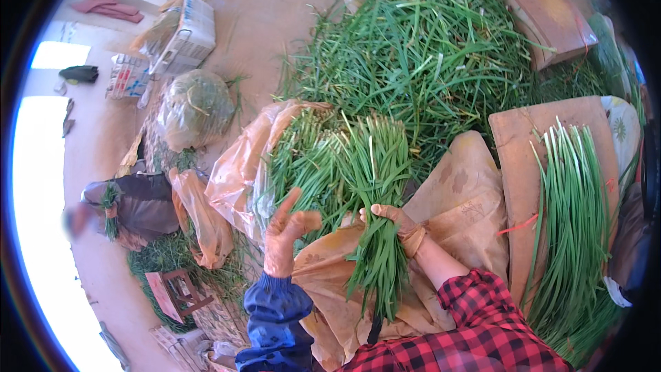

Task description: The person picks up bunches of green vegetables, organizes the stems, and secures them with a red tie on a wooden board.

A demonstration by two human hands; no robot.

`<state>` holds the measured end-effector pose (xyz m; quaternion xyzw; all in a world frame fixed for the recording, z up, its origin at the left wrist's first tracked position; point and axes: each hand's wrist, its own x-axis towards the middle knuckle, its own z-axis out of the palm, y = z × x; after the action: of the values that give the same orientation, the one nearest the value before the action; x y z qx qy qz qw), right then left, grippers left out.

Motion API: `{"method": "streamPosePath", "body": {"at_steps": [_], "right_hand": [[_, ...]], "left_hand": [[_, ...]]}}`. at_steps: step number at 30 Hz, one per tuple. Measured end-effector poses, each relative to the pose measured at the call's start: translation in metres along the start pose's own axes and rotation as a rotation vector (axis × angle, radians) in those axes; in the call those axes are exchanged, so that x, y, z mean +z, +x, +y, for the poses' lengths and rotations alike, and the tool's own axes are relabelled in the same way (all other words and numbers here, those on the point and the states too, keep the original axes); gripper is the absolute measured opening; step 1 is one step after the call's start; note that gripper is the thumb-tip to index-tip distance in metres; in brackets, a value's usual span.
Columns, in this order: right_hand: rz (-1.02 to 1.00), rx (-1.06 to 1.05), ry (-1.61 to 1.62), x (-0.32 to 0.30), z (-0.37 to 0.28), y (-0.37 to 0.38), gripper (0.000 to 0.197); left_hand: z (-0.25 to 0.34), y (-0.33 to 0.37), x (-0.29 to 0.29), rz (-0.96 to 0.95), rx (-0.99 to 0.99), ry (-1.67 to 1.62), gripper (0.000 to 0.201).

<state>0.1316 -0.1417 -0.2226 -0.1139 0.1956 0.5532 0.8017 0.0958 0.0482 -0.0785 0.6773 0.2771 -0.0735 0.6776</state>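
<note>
Green leaves in a tight fist

Green leaves make a bunch [375, 234], and the right hand [399, 224] has its fingers closed tight around the middle of it. The tips fan out above the fist, and the ends hang down below it, over the tan sheet [468, 200]. The left hand [286, 231] is just beside the bunch, fingers spread apart and holding nothing. To do this well, I think the fist should stay snug but not crush, and the ends should line up even. More leaves lie on the board [513, 145].
</note>
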Motion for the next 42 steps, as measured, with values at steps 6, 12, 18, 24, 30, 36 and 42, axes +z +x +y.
{"method": "streamPosePath", "body": {"at_steps": [6, 12, 18, 24, 30, 36, 42], "right_hand": [[-0.148, -0.212, -0.166, 0.060, 0.023, 0.001, 0.032], [-0.226, -0.304, -0.339, 0.111, 0.035, -0.025, 0.048], [-0.480, -0.401, 0.172, 0.106, 0.014, -0.023, 0.058], [-0.117, -0.342, 0.187, 0.060, 0.018, -0.008, 0.046], [0.103, -0.259, -0.065, 0.036, 0.013, -0.007, 0.025], [0.257, -0.450, -0.163, 0.066, -0.018, -0.016, 0.023], [0.086, -0.558, -0.341, 0.008, -0.114, -0.036, 0.030]], "left_hand": [[-0.037, -0.050, 0.056, -0.205, -0.153, -0.035, 0.054], [-0.026, -0.078, 0.032, -0.113, -0.149, -0.060, 0.046], [0.004, -0.122, -0.049, 0.066, 0.168, 0.817, 0.056], [-0.022, -0.206, -0.127, -0.029, -0.006, 1.145, 0.051], [-0.059, -0.240, -0.133, -0.135, -0.204, 0.790, 0.050], [-0.106, -0.249, -0.146, -0.115, -0.002, 1.036, 0.039], [-0.083, -0.261, -0.148, 0.012, -0.327, 0.938, 0.055]]}}
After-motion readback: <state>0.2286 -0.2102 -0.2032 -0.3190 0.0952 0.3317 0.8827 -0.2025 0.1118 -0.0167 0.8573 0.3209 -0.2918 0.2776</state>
